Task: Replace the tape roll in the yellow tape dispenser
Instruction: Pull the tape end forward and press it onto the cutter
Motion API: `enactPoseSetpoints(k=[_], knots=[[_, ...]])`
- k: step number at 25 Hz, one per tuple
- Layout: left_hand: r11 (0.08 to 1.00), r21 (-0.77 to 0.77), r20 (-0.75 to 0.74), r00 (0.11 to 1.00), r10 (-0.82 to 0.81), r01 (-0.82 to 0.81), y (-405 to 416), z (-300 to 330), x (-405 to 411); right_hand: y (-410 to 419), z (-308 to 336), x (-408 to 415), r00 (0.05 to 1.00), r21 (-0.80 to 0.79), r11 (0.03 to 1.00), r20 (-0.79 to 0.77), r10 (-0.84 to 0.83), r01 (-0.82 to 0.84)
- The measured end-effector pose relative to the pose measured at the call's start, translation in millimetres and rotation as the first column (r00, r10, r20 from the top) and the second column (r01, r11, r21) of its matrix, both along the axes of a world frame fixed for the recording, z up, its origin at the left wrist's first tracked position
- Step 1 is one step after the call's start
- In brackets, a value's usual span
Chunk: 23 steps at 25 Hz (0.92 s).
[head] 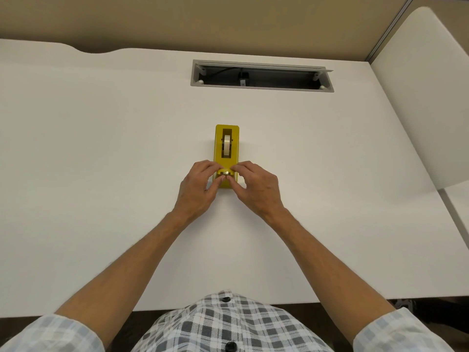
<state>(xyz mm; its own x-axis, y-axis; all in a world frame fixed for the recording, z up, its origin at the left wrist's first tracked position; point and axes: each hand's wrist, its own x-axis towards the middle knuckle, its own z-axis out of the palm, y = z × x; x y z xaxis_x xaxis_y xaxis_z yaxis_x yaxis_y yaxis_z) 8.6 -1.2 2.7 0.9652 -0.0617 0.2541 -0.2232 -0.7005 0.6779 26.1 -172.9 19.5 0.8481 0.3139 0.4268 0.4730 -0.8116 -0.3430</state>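
A yellow tape dispenser (217, 143) stands lengthwise at the middle of the white desk (101, 174). A whitish tape roll (227, 145) sits upright in its slot. My left hand (196, 189) and my right hand (256, 186) meet at the dispenser's near end. Their fingertips pinch the tape end at the cutter head (225, 172) from both sides. The thumbs rest just below the cutter on the front of the body. The tape strip itself is too thin to make out.
A grey cable slot (261, 76) lies open in the desk behind the dispenser, with a dark cable inside. A white divider panel (426, 97) rises at the right. The desk's front edge runs close to my checked shirt.
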Motion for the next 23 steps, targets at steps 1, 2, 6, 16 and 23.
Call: enactPoseSetpoints(k=[1, 2, 6, 16, 23], knots=[[1.0, 0.0, -0.004, 1.0, -0.002, 0.002, 0, 1, 0, 0, 0, 0, 1.0, 0.006, 1.0, -0.018, -0.002, 0.002], [1.0, -0.005, -0.009, 1.0, -0.003, 0.003, 0, 1, 0, 0, 1, 0, 0.999, 0.017, 1.0, -0.037, -0.002, 0.003], [0.998, -0.067, -0.054, 0.999, -0.007, 0.004, 0, 3, 0, -2, 1, -6, 0.992, 0.052, 0.998, -0.126, 0.028, -0.021], [0.982, -0.18, -0.148, 0.988, 0.033, -0.06, -2, 13, -10, -9, 10, -14, 0.951, 0.1, 0.995, -0.309, 0.015, 0.017], [0.983, -0.164, -0.156, 0.986, 0.058, -0.084, 0, 22, -3, -4, 9, -12, 0.952, 0.076, 0.995, -0.305, -0.037, 0.063]])
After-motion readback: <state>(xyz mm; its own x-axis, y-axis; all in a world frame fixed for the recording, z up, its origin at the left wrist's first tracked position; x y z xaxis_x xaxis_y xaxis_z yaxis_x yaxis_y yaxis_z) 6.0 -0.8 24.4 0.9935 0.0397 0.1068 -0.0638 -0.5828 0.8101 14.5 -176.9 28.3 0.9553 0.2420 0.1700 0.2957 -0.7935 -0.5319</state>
